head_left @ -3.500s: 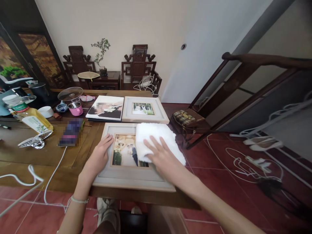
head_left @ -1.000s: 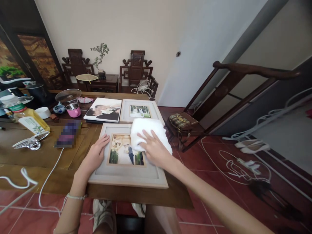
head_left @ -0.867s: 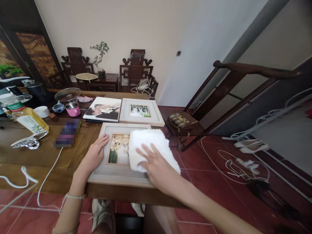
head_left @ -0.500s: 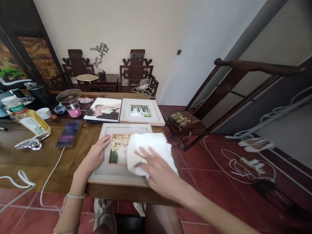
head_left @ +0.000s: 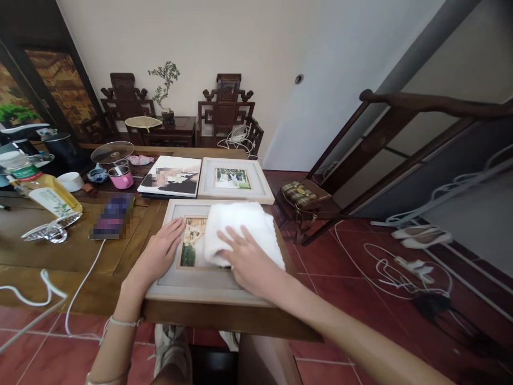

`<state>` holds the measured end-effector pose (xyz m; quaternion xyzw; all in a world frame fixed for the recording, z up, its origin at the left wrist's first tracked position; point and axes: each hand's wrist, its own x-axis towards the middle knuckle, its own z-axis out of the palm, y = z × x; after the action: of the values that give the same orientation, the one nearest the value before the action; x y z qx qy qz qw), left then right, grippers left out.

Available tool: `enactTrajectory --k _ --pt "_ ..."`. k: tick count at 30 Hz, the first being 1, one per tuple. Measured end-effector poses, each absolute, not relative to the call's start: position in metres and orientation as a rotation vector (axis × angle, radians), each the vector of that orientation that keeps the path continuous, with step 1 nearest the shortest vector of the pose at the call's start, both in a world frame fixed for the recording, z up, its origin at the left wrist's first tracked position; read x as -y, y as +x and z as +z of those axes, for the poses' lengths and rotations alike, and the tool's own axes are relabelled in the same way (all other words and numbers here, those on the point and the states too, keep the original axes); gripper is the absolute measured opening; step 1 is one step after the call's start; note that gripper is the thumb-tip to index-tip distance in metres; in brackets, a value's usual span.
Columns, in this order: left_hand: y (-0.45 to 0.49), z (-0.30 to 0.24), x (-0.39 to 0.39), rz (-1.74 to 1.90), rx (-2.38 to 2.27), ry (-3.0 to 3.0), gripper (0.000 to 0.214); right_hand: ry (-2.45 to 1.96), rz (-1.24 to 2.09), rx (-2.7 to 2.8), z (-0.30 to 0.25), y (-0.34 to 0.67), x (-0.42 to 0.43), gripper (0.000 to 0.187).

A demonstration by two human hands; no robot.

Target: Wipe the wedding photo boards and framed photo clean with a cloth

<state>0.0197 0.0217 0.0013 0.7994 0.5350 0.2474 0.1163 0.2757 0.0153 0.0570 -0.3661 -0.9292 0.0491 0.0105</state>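
A pale wooden picture frame [head_left: 200,286] lies flat on the near corner of the wooden table [head_left: 80,256]. My left hand [head_left: 158,256] rests flat on the frame's left border, fingers stretched out. My right hand [head_left: 246,262] presses flat on a folded white towel [head_left: 238,227] that covers the right half of the framed photo. Only the photo's left strip shows beside the towel.
Behind lie a second pale frame [head_left: 234,179] and a frameless photo print [head_left: 172,175]. To the left stand a pink cup [head_left: 122,177], an oil bottle [head_left: 42,191], a phone with a white cable [head_left: 112,216]. A dark chair [head_left: 320,182] and floor cables [head_left: 404,264] are right.
My right hand has slid the towel back and forth over the frame's glass, and it now sits further left over the photo. My left hand has stayed on the frame's left border.
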Motion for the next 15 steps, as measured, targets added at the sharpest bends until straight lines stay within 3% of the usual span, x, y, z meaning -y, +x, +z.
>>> enactTrajectory --k 4,8,15 --pt "0.019 0.0 -0.023 0.725 -1.571 2.357 0.046 -0.973 0.485 2.98 0.068 0.274 0.037 0.045" --pt "0.017 -0.002 -0.023 0.738 -1.562 2.34 0.053 -0.884 0.606 2.959 0.067 0.266 0.046 0.044" --pt "0.016 0.0 -0.023 0.737 -1.534 2.29 0.069 -1.181 0.376 2.727 0.058 0.268 -0.039 0.064"
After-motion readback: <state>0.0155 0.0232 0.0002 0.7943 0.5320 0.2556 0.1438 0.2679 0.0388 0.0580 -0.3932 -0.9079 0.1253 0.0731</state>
